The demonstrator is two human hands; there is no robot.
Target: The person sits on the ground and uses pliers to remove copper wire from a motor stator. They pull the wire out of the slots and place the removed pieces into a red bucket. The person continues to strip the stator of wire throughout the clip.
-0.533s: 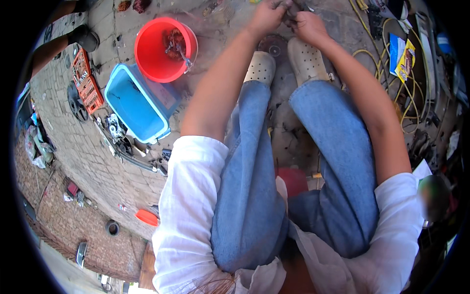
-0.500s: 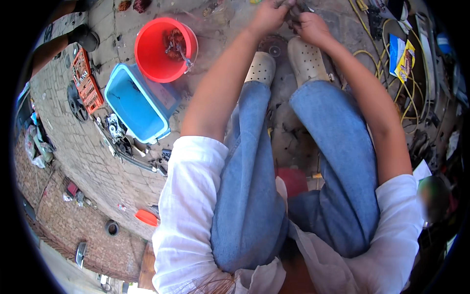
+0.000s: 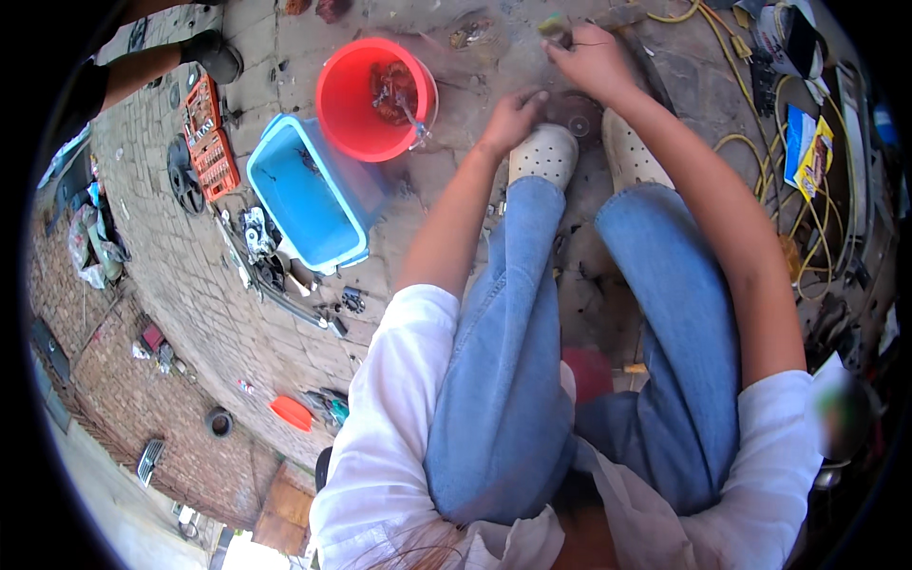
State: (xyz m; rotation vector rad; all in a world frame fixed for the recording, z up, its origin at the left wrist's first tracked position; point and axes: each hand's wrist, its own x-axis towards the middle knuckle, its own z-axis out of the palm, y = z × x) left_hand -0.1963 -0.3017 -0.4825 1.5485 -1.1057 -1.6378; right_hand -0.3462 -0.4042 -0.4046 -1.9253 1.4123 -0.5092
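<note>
My right hand point(image 3: 597, 62) is at the top of the view, thumb and fingers closed around a small dark piece point(image 3: 559, 36), too blurred to name. Lower and to its left, my left hand point(image 3: 513, 119) is curled just above the toe of my left clog point(image 3: 543, 157); whether anything sits in its fingers is hidden. A dark round disc point(image 3: 579, 116) with a hole in its middle lies on the ground by the clogs, close to my left hand. My right clog point(image 3: 632, 157) is partly covered by my right forearm.
A red bucket point(image 3: 347, 114) holding reddish-brown scraps and a blue tub point(image 3: 313, 214) stand to the left. Beyond them are an orange tool case point(image 3: 209, 142) and loose metal parts point(image 3: 261, 237). Yellow cable point(image 3: 760, 166) and a packet point(image 3: 812, 161) lie right. Another person's shoe point(image 3: 214, 57) is upper left.
My hands were together at the top; now they are apart. The left has come down toward the left clog, while the right stays high with the dark piece. The view has shifted slightly left.
</note>
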